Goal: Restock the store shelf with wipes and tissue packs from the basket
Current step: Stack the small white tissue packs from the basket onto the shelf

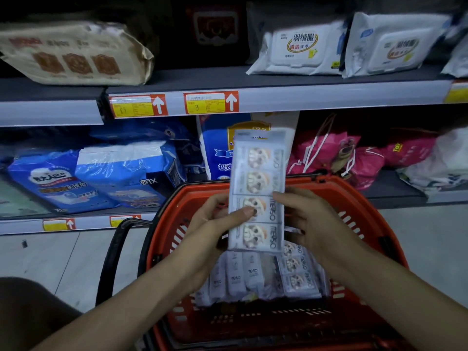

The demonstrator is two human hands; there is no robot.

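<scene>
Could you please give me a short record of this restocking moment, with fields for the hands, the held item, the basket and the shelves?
Held item: tissue strip, four joined packs, upright above the basket
Left hand: left hand grips the strip's left edge, thumb on its front
Right hand: right hand holds the strip's right edge
Basket: orange basket, with more matching packs inside
Upper shelf: white wipes packs at right, brown pack at left
Lower shelf: blue packs at left, pink bags at right
</scene>
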